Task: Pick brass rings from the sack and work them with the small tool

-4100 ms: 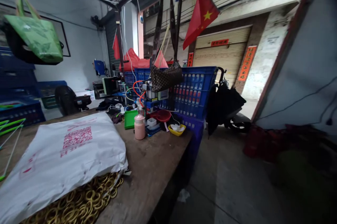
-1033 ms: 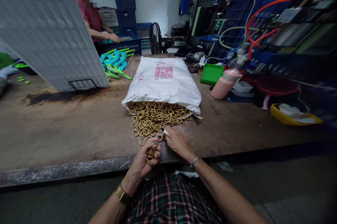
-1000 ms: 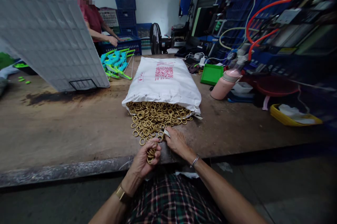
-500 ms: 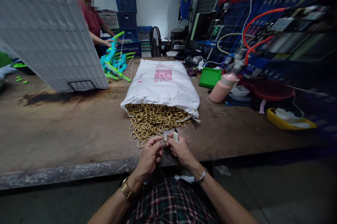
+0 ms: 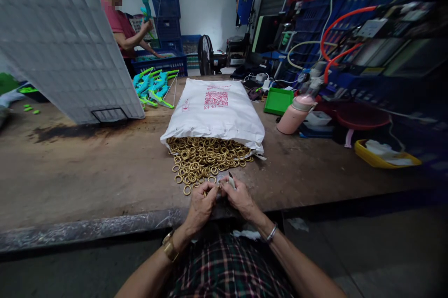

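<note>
Much of what the fingers grip is hidden: between the fingertips only a speck of gold shows, too small to make out, and the sack [image 5: 217, 118] covers the back of the pile of rings [image 5: 201, 160]. A co-worker [image 5: 121, 27] is partly cut off by a pale panel [image 5: 70, 41]. Both forearms come up from the bottom edge and angle inward, so the left hand [image 5: 202, 200] and right hand [image 5: 241, 199] almost meet over the tabletop [image 5: 308, 172]. The left is curled closed (whatever its palm holds, I cannot tell), while the right clasps a small tool [image 5: 231, 180], its dark tip pointing up. The rings spill from the sack's mouth just beyond the hands, the nearest loose ones close to the left fingers.
</note>
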A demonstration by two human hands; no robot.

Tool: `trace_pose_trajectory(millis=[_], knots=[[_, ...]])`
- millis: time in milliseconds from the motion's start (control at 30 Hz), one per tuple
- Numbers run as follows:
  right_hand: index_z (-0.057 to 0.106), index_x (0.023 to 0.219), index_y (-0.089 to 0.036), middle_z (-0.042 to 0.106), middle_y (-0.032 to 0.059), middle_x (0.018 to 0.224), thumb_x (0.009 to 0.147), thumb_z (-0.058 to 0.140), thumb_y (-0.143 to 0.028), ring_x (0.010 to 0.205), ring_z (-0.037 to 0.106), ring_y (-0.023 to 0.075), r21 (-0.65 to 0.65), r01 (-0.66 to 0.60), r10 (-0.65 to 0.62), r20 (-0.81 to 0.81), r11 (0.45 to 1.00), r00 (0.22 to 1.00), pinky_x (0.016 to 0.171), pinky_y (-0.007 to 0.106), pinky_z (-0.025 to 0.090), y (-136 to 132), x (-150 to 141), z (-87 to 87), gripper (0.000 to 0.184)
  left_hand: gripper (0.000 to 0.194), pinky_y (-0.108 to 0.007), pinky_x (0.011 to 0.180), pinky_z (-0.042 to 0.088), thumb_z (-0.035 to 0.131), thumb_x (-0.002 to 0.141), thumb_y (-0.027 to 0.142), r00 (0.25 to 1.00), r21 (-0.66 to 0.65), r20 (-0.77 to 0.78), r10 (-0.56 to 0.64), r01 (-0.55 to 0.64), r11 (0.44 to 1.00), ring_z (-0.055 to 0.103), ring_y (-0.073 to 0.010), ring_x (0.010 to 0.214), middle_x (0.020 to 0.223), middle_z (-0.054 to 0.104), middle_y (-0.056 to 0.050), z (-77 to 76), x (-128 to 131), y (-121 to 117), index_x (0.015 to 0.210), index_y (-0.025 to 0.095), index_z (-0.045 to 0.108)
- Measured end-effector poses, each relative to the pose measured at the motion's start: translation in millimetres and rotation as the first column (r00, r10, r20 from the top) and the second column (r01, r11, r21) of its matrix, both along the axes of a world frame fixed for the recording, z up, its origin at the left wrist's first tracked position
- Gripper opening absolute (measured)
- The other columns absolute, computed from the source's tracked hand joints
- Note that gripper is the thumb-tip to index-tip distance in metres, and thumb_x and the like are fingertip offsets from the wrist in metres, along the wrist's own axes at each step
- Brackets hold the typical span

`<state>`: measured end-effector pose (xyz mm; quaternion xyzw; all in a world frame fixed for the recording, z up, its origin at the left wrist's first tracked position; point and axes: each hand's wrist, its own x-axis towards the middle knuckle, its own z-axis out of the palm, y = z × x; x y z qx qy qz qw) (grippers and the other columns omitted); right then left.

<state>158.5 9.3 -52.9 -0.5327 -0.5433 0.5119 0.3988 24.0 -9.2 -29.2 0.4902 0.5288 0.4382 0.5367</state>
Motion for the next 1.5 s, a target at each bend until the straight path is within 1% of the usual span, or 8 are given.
trace_pose_trajectory(millis=[100,300,533,633,867,1233,1367,1500], knots=[[0.051,0.065,-0.018,0.047,-0.0043,0.057,0.076,0.049,-0.044,0.055,0.041,0.0087,0.038,-0.013,0.011,0.065,0.999,0.998,0.054,0.021,0.035,1,-1,5.5,0.028,0.025,-0.020,0.053,0.034,0.056,0.075,0.036,0.999,0.089,-0.043,-0.005,0.009,0.996,0.041,-0.0076,0.054,0.056,0.049,0.004,0.6,1,-2,0.061,0.015,0.056],[0.051,0.065,-0.018,0.047,-0.0045,0.058,0.074,0.049,-0.042,0.058,0.041,0.0098,0.021,0.033,-0.036,0.158,0.999,0.987,0.058,0.022,0.034,-2,-4,11.4,0.026,0.026,-0.016,0.037,0.021,0.056,0.073,0.044,0.968,-0.245,0.221,-0.119,0.173,0.954,0.034,-0.0049,0.040,0.053,0.045,0.007,-1.4,-1,-4,0.077,0.018,0.054],[0.050,0.063,-0.018,0.050,-0.0026,0.057,0.080,0.041,-0.041,0.055,0.044,0.0108,0.011,0.001,-0.002,0.109,1.000,0.994,0.056,0.023,0.035,0,0,7.1,0.030,0.029,-0.014,0.034,0.017,0.062,0.069,0.042,0.919,-0.282,0.386,-0.074,0.194,0.940,0.036,-0.0027,0.040,0.055,0.046,0.006,3.9,1,-6,0.071,0.016,0.050],[0.048,0.062,-0.019,0.050,-0.0019,0.055,0.080,0.040,-0.035,0.054,0.045,0.0114,0.086,0.029,-0.047,0.224,0.996,0.974,0.056,0.023,0.034,-2,5,3.7,0.026,0.031,-0.014,0.035,0.018,0.063,0.068,0.044,0.918,-0.272,0.391,-0.061,0.178,0.946,0.036,-0.0029,0.039,0.054,0.046,0.006,2.6,2,-6,0.071,0.017,0.049],[0.048,0.074,-0.020,0.053,0.0002,0.063,0.072,0.038,-0.009,0.058,0.046,0.0127,0.229,-0.285,0.092,0.608,0.931,0.789,0.057,0.023,0.030,-19,8,2.7,0.015,0.027,-0.015,0.036,0.020,0.057,0.073,0.044,0.948,-0.208,0.311,-0.074,0.144,0.968,0.031,-0.0032,0.037,0.048,0.044,0.008,-4.0,0,-4,0.073,0.018,0.049],[0.054,0.089,-0.017,0.062,0.0052,0.074,0.068,0.038,-0.006,0.062,0.052,0.0151,0.161,-0.330,0.075,0.796,0.930,0.600,0.057,0.026,0.027,-20,4,3.4,0.028,0.028,-0.017,0.040,0.023,0.055,0.074,0.044,0.981,-0.140,0.172,-0.094,0.119,0.983,0.031,-0.0047,0.039,0.046,0.044,0.008,-1.8,-2,-7,0.069,0.018,0.047],[0.055,0.093,-0.017,0.063,0.0056,0.070,0.075,0.039,-0.011,0.059,0.053,0.0151,0.088,-0.284,0.072,0.858,0.955,0.509,0.053,0.027,0.023,-10,12,5.6,0.024,0.029,-0.018,0.041,0.022,0.055,0.076,0.046,0.954,-0.153,0.205,-0.218,0.251,0.956,0.032,-0.0049,0.039,0.047,0.046,0.006,10.5,-6,-19,0.069,0.018,0.047],[0.056,0.092,-0.017,0.061,0.0052,0.066,0.079,0.040,-0.015,0.055,0.051,0.0149,0.126,-0.186,-0.019,0.871,0.975,0.490,0.052,0.027,0.022,3,22,3.4,0.021,0.026,-0.020,0.039,0.018,0.058,0.075,0.042,0.873,-0.293,0.306,-0.379,0.465,0.835,0.033,-0.0049,0.039,0.048,0.049,0.005,13.2,-11,-36,0.071,0.018,0.050]])
